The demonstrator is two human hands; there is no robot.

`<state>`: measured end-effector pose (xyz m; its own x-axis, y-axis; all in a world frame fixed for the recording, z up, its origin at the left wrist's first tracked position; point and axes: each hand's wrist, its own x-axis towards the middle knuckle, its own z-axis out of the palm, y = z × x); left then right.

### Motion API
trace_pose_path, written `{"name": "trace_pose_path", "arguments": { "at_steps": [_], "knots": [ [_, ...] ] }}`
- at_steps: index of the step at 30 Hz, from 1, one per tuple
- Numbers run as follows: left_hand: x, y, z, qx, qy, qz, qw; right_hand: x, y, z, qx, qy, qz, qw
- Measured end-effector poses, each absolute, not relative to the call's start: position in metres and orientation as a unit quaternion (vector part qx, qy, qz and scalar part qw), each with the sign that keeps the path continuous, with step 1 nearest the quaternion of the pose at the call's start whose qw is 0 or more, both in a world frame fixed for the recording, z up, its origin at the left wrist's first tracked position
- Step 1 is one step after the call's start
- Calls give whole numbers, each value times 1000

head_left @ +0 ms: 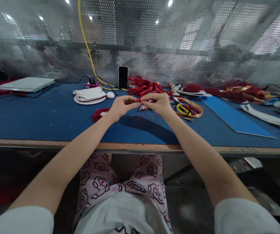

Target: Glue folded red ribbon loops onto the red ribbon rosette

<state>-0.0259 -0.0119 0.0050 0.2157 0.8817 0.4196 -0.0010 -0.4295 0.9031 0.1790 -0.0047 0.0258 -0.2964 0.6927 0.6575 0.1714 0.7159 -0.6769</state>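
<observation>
Above the blue table, my left hand (123,106) and my right hand (159,103) meet at the fingertips. Both pinch one small red piece (138,100), perhaps ribbon, mostly covered by the fingers. Just behind them lies a heap of red ribbon (146,87). A pink pointed tool (142,107) rests on the table below my right fingertips. Left of my left hand sits a dark red looped piece (97,115) with something white in it, partly hidden by my wrist. Yellow-handled scissors (183,110) lie right of my right hand, beside a gold ribbon (200,112).
A phone (123,77) stands upright at the back, near a yellow cable (87,48). White pieces (88,95) lie stacked at left. A blue board (235,117), white strips (267,117) and more red ribbon (245,91) lie at right. The table's front edge (140,147) runs below my forearms.
</observation>
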Motion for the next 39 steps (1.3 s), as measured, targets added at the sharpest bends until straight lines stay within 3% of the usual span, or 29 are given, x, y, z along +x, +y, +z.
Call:
{"name": "trace_pose_path", "arguments": {
  "at_steps": [19, 39],
  "knots": [
    [-27, -13, 4, 691, 335, 548, 332, 180, -3, 23, -282, -781, 217, 514],
    [-29, -1, -4, 684, 326, 558, 339, 182, 2, 19, -302, -806, 147, 488]
  ]
}}
